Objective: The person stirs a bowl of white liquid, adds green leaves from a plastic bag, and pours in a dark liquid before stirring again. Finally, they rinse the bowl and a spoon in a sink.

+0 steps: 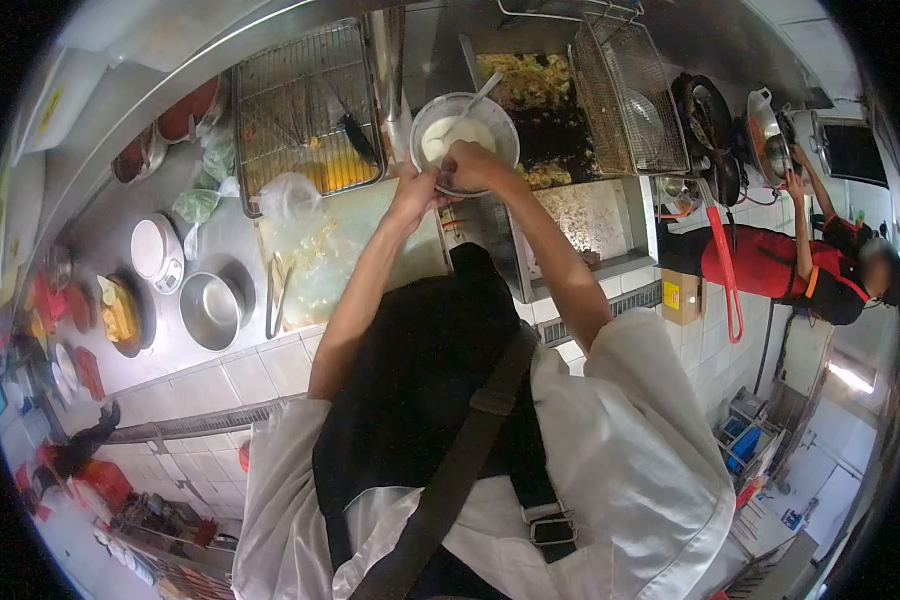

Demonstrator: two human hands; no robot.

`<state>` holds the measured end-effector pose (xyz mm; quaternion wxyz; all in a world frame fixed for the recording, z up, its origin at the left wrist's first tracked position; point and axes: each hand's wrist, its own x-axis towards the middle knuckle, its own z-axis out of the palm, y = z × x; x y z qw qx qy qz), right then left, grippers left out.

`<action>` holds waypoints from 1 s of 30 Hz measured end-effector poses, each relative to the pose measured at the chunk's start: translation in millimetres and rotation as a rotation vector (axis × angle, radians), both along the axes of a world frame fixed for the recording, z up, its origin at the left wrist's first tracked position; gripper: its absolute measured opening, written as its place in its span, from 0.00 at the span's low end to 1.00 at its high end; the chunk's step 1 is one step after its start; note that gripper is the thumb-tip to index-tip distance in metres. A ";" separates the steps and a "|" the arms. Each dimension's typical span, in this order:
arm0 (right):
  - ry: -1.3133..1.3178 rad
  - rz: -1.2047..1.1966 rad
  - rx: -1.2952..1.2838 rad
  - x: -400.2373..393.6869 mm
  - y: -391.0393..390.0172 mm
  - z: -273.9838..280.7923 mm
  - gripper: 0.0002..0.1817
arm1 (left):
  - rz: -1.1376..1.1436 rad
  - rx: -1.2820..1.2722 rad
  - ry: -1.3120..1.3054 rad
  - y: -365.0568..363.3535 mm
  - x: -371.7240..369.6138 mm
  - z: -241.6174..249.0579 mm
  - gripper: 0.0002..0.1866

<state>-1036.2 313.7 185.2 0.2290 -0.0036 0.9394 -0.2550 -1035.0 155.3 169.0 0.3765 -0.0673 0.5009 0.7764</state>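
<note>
A white bowl [511,128] with a pale creamy batter [472,134] in it is in front of me, over the edge of the fryer. A metal spoon [483,91] leans in the batter, its handle towards the far right rim. My left hand [416,196] is closed on the bowl's near left rim. Over the near side of the bowl is my right hand [472,168], fingers curled inward close to my left hand. What these fingers hold, if anything, is hidden.
Food fries in the dark oil of the fryer [560,125], beside a wire basket [625,110]. To the left are a rack tray [305,75], a cutting board [340,255], tongs [275,295], a steel pot [211,310] and a scale [157,250]. A co-worker [770,262] handles a pan at right.
</note>
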 end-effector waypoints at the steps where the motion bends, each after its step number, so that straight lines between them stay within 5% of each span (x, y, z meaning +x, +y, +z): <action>1: -0.048 0.031 -0.010 -2.7 2.8 -3.0 0.18 | 0.000 0.001 0.000 -0.4 -1.0 -3.5 0.28; 7: -0.206 0.168 -0.327 -6.3 25.5 3.7 0.13 | -0.108 -0.016 0.049 -6.2 -2.4 -1.4 0.31; 14: -0.033 0.146 -0.308 4.8 32.7 -6.0 0.15 | -0.064 0.029 -0.004 -5.2 -0.2 -6.3 0.31; 22: 0.193 -0.240 -0.471 2.4 65.0 -4.4 0.15 | -0.103 -0.041 0.052 9.8 -9.2 7.3 0.31; 26: 0.271 -0.234 -0.334 7.0 79.8 10.1 0.13 | -0.108 -0.054 0.000 27.0 -24.4 7.4 0.32; 28: 0.054 -0.208 -0.100 10.8 79.5 32.4 0.12 | -0.113 -0.041 -0.014 35.4 -30.2 12.9 0.32; 30: 0.145 -0.185 -0.087 14.9 81.9 23.7 0.11 | -0.110 -0.056 0.099 40.4 -30.3 17.5 0.23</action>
